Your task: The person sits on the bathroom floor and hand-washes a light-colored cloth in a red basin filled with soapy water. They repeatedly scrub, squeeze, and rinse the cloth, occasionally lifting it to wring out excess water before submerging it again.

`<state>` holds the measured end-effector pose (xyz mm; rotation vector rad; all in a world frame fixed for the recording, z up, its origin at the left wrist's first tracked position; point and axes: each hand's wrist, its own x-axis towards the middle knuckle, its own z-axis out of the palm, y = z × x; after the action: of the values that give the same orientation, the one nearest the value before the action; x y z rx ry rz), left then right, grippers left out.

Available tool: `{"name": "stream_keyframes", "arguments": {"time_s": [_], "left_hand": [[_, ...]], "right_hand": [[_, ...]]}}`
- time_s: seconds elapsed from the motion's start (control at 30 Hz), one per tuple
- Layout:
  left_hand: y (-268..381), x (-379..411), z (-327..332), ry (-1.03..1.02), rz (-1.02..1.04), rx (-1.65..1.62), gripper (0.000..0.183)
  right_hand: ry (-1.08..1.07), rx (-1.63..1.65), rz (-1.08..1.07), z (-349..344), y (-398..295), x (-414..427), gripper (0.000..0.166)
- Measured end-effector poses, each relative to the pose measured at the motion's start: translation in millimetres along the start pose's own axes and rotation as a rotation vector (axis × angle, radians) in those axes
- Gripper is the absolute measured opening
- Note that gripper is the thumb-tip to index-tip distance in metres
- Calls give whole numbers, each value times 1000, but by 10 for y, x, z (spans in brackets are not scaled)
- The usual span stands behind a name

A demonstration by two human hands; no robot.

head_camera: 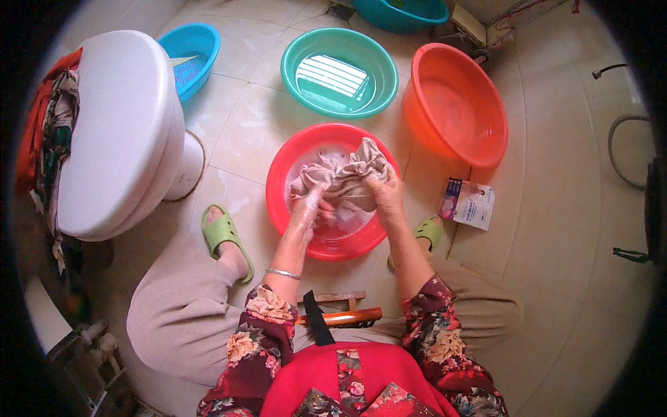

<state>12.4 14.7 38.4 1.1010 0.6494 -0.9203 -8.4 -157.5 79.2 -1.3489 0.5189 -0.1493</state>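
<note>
A wet beige cloth (357, 180) is bunched between my two hands, over a red plastic basin (333, 253) of sudsy water on the tiled floor. My left hand (312, 206) grips the cloth's left part; its fingers are partly blurred and wet with suds. On the cloth's right side, my right hand (385, 190) is closed around a fold, near the basin's right rim. Foam and cloudy water (351, 219) show below the cloth. What lies under the bunched fabric is hidden.
Beyond the red basin stands a green basin (338, 107) of water. An orange basin (458, 104) and a printed packet (471, 203) are at right. A toilet (114, 135), with clothes (60, 125) beside it, and a blue basin (208, 68) are at left. A teal basin (401, 21) sits farther back.
</note>
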Motion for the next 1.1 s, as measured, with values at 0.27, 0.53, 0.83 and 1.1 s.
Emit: {"name": "stream_keyframes", "arguments": {"time_s": [0.27,0.53,0.83,1.1], "left_hand": [[149,-71,385,-195,1066,261,39],[157,-181,371,-324,561,-251,26],[25,18,175,-416,276,-681,45],[-145,146,80,-444,159,-744,42]], "right_hand": [[-364,-366,-86,365,-646,69,49],[-348,-266,-14,46,-516,151,50],[-192,393,394,-72,583,-254,43],[39,532,150,169,294,-277,28]]}}
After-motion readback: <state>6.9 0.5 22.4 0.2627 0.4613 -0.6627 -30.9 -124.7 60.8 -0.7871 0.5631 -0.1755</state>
